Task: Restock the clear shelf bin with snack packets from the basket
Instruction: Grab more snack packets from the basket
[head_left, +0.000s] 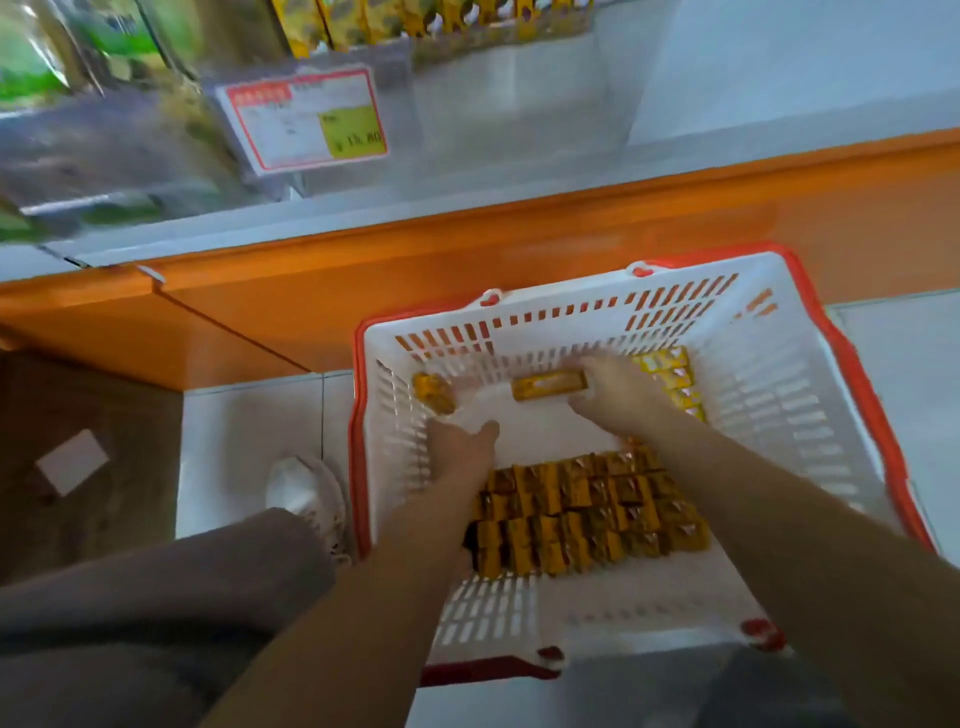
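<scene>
Basket (769, 364) first: it is white plastic with slotted walls and a red rim, it sits on the tiled floor (249, 441), and its far side is close under the orange shelf edge (519, 234). Inside it, against the near wall, lies a tight block of orange packets (587, 514) in neat rows, and a smaller stack of yellow packets (675, 379) fills the far right corner. My right hand (618, 387) is down at the far side with its fingers and thumb closed round the end of a single packet (545, 388), which lies flat on the basket's white bottom. My left hand (462, 447) is spread, thumb out to the side, reaching toward a loose packet (434, 392) by the left wall; blur hides whether my fingertips touch it. The middle of the basket bottom between the two hands is bare. Above the orange edge stands the clear shelf bin (519, 104), with yellow packs (441, 21) showing at its top and a red-framed price label (306, 122) just to its left. My white shoe (306, 493) is planted just beside the basket's left wall.
</scene>
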